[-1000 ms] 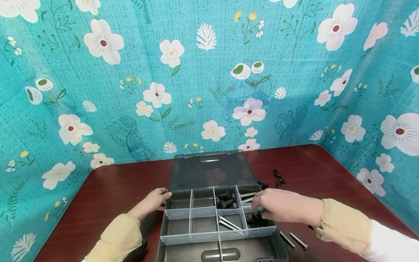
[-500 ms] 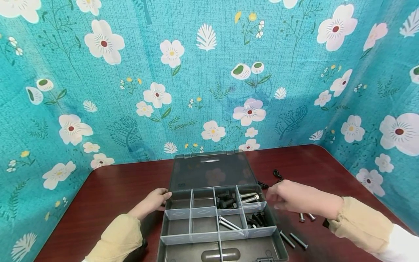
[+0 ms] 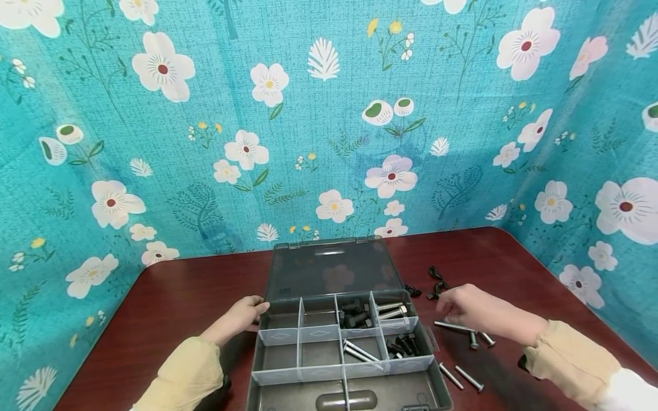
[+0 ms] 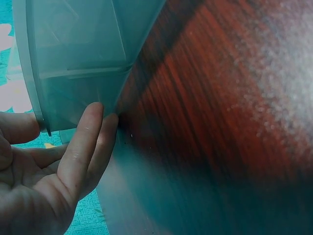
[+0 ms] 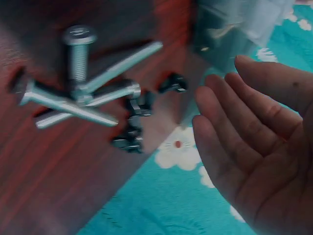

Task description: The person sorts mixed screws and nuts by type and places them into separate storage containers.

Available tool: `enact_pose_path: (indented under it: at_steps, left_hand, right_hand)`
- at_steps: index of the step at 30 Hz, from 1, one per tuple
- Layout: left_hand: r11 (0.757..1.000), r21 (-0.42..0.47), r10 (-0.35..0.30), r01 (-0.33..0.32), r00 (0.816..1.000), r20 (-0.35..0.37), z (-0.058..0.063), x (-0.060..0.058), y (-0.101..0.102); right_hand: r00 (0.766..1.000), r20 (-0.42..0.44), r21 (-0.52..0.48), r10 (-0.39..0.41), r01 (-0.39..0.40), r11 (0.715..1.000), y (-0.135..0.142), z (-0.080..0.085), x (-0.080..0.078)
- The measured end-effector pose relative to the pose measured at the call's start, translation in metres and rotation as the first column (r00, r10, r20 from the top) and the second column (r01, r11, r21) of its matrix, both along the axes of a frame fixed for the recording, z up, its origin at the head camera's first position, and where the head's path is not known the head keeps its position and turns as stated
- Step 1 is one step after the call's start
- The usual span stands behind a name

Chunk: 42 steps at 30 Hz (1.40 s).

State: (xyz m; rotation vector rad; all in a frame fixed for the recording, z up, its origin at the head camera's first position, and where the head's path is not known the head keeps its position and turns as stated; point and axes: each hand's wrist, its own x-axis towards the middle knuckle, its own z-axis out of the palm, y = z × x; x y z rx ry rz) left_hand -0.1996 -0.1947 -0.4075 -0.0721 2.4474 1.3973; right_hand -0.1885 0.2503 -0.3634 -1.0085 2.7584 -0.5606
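A grey translucent organizer box (image 3: pixel 295 374) lies on the table with its lid folded back. My left hand (image 3: pixel 243 314) rests at its back left corner; the left wrist view shows straight fingers (image 4: pixel 83 147) against the outer wall and the thumb by the rim. Several silver bolts (image 3: pixel 393 312) and black bolts (image 3: pixel 408 343) lie in the box's right-hand compartments. Right of the box, my right hand (image 3: pixel 473 311) hovers above loose silver bolts (image 5: pixel 73 103) on the table. Its fingers are loosely bent, with nothing held in them.
Several small black pieces (image 5: pixel 131 129) lie beyond the loose bolts, right of the lid (image 3: pixel 334 268). Two more silver bolts (image 3: pixel 469 378) are near the box's front right side. A flowered teal cloth (image 3: pixel 329 114) hangs behind the dark red table (image 3: pixel 200 279).
My right hand has moved from over the right compartments out to the right, above the table. The black bolts there are uncovered. My left hand stays at the corner.
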Motion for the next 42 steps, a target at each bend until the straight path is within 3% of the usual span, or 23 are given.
enact_pose_path:
  at_steps: [15,23,30,36,42]
  left_hand:
    - [1.0,-0.016,0.004,-0.004,1.0,0.008,0.0,-0.001,-0.001]
    - [1.0,-0.014,-0.001,0.001,1.0,-0.001,-0.002,-0.001,-0.002]
    - [1.0,-0.007,-0.003,0.003,1.0,0.001,-0.002,-0.001,-0.002]
    - [1.0,-0.018,-0.008,0.008,1.0,0.012,-0.002,-0.002,-0.002]
    - [1.0,-0.026,-0.008,0.009,1.0,0.028,-0.001,-0.002,-0.003]
  right_hand:
    - [0.997,0.047,0.016,-0.056,0.056,0.998,0.017,-0.027,-0.008]
    - [0.994,0.062,0.056,-0.088,0.085,0.995,0.016,-0.033,-0.01]
    - [0.998,-0.002,0.087,-0.059,0.059,0.994,0.014,-0.04,-0.012]
    - [0.996,0.006,0.11,-0.087,0.086,0.99,0.012,-0.042,-0.012]
    - [1.0,-0.022,0.1,-0.022,0.024,0.995,0.013,-0.044,-0.011]
